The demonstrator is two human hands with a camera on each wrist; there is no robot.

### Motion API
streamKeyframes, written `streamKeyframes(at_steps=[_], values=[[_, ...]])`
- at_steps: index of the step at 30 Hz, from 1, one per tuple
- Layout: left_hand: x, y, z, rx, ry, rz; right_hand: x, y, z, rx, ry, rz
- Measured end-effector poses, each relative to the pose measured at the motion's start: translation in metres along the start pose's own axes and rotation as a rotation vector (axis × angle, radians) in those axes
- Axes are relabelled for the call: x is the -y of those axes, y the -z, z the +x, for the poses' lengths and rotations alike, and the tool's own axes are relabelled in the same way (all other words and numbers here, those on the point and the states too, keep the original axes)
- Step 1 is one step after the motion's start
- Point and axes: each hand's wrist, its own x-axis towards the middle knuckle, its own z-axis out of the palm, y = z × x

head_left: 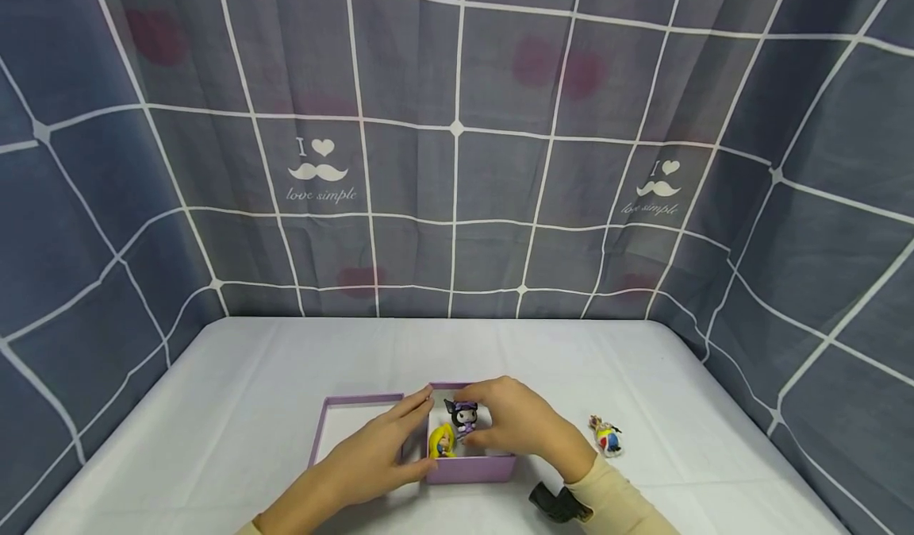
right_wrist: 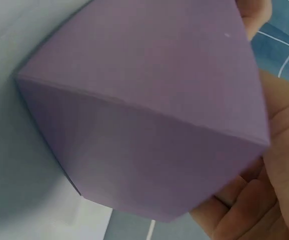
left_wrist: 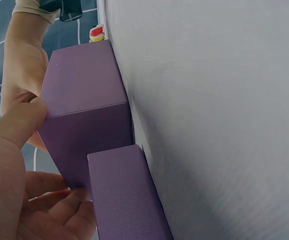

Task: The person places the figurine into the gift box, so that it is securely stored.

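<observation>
In the head view an open purple box (head_left: 471, 470) stands on the white table. My left hand (head_left: 367, 459) grips its left side, thumb at the front corner and fingers toward the back; the left wrist view shows the thumb on the box (left_wrist: 84, 85). Inside, my right hand (head_left: 524, 420) holds a small figure with a black hood (head_left: 464, 414) between thumb and fingers. A yellow-haired figure (head_left: 441, 441) is in the box's front left corner. The right wrist view has the box wall (right_wrist: 144, 100) hiding the fingertips of the right hand (right_wrist: 287, 145).
Left of the box lies a shallow purple lid (head_left: 360, 399), white inside, partly behind my left hand. A colourful figure (head_left: 607, 437) lies on the table to the right. A black device (head_left: 560, 503) is at my right wrist. Grey checked curtains (head_left: 407, 170) surround the table.
</observation>
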Motion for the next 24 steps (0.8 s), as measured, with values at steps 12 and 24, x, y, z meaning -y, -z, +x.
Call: streamKeyframes(at_steps=[12, 24], values=[[-0.001, -0.001, 0.000, -0.001, -0.001, -0.012, 0.004, -0.011, 0.006, 0.006, -0.008, -0.093], [0.000, -0.001, 0.000, 0.002, 0.008, -0.004, 0.003, -0.017, 0.010, 0.019, -0.009, -0.119]])
